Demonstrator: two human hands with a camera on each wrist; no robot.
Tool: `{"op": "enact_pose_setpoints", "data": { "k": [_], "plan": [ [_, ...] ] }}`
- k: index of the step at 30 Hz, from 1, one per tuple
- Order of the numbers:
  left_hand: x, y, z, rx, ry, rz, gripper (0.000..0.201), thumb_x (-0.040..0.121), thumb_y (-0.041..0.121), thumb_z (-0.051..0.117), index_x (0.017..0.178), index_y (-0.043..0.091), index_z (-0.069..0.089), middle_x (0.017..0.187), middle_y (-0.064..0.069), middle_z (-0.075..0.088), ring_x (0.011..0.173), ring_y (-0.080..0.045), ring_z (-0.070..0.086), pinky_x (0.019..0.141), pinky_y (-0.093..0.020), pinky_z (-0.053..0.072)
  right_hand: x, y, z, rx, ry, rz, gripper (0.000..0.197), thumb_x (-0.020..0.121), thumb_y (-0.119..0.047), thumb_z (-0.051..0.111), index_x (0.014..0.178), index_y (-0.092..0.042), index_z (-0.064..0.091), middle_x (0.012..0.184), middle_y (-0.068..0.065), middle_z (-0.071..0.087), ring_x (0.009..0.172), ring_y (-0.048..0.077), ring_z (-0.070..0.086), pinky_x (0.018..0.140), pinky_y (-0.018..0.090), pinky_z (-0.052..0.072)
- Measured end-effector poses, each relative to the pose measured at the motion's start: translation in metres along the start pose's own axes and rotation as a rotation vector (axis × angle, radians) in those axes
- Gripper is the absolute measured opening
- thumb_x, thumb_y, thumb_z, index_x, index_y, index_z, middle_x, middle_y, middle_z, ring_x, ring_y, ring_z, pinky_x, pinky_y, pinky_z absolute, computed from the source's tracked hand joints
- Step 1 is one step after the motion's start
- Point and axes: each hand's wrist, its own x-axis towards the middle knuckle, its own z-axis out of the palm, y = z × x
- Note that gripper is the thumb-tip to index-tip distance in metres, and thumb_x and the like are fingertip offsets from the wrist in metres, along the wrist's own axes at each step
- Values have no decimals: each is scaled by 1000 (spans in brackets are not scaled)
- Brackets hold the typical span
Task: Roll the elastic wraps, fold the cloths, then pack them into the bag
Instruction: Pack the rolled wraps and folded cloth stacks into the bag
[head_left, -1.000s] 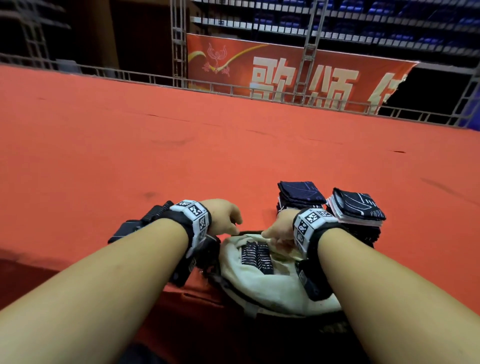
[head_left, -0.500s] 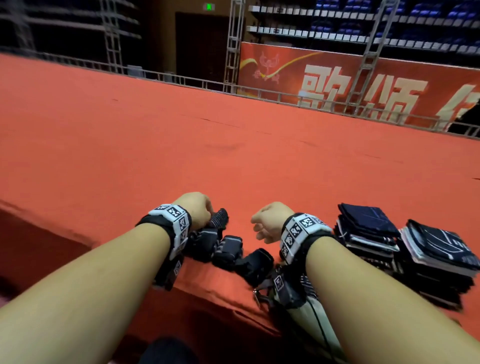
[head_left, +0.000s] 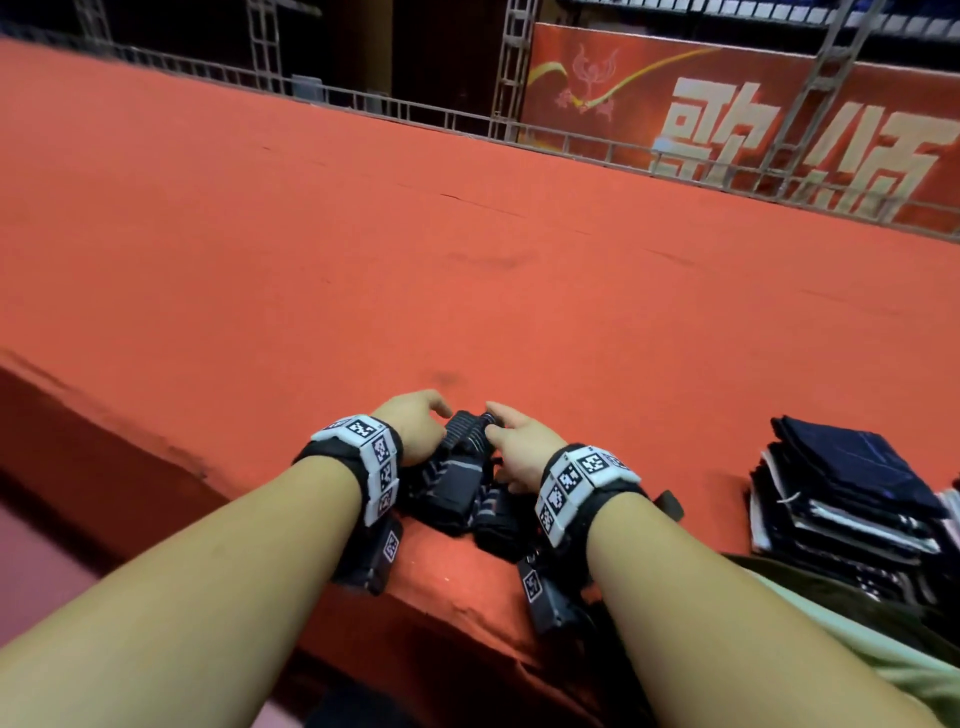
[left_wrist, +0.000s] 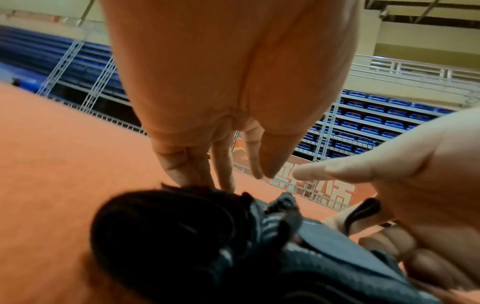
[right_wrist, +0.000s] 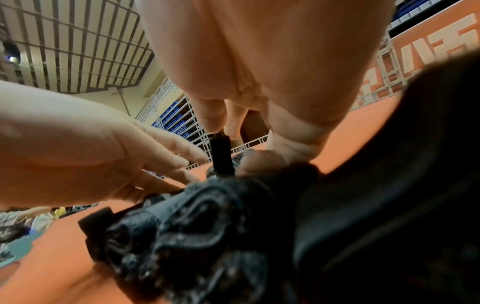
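Observation:
Several dark rolled elastic wraps (head_left: 460, 480) lie bunched near the front edge of the red surface (head_left: 363, 260). My left hand (head_left: 436, 415) hovers over their left side, its fingers fairly straight, and the fingertips (left_wrist: 197, 181) touch a black roll (left_wrist: 166, 230). My right hand (head_left: 493, 426) comes in from the right and pinches the black strap end (right_wrist: 221, 154) of a wrap between finger and thumb. A stack of folded dark cloths (head_left: 841, 499) stands to the right. The pale bag (head_left: 883, 660) sits at the lower right, mostly behind my right forearm.
The red surface drops off at its front edge (head_left: 441, 603) just below my wrists. A metal railing (head_left: 415, 111) and a red banner (head_left: 727, 104) bound the far side. Wide red carpet stretches beyond the wraps.
Both hands have left the bag's mouth and moved left to the wraps. The fists of half a second ago have loosened, and the right hand now pinches a wrap's end.

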Motion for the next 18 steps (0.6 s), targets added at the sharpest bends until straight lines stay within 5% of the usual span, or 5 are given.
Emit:
{"op": "enact_pose_setpoints", "data": {
  "k": [2, 4, 6, 11, 18],
  "plan": [
    [7, -4, 12, -40, -59, 30, 29, 97, 21, 59, 124, 32, 62, 114, 0, 69, 101, -20, 66, 90, -28, 52, 4, -1, 4, -160, -60, -70, 46, 104, -33, 41, 150, -39, 40, 118, 0, 59, 88, 7, 60, 74, 20, 46],
    [12, -11, 24, -53, -91, 24, 30, 99, 19, 54, 124, 33, 62, 112, 2, 69, 101, -19, 65, 90, -26, 50, 8, -1, 7, -318, -102, -97, 47, 106, -35, 36, 153, -36, 38, 149, -3, 49, 132, 16, 50, 104, 23, 35],
    [16, -18, 32, -68, -88, -1, 31, 98, 18, 52, 121, 36, 63, 113, 3, 72, 105, -20, 67, 97, -32, 51, 10, 2, 12, -389, -107, -99, 45, 107, -36, 33, 151, -33, 40, 155, -5, 44, 141, 19, 42, 108, 24, 30],
    [24, -27, 38, -152, -99, -23, 29, 99, 20, 53, 96, 47, 64, 109, 2, 73, 105, -24, 68, 99, -40, 53, 13, 11, 14, -227, 66, 2, 29, 102, -42, 41, 124, -32, 55, 118, 3, 66, 99, 24, 59, 76, 30, 38],
    [23, -22, 49, 7, 93, -101, 8, 91, 50, 59, 84, 46, 58, 109, 8, 64, 117, -25, 54, 101, -40, 45, 0, 26, 23, -23, 347, -16, 9, 94, -29, 58, 93, -23, 51, 75, -5, 57, 58, 13, 50, 48, 26, 33]
  ]
}}
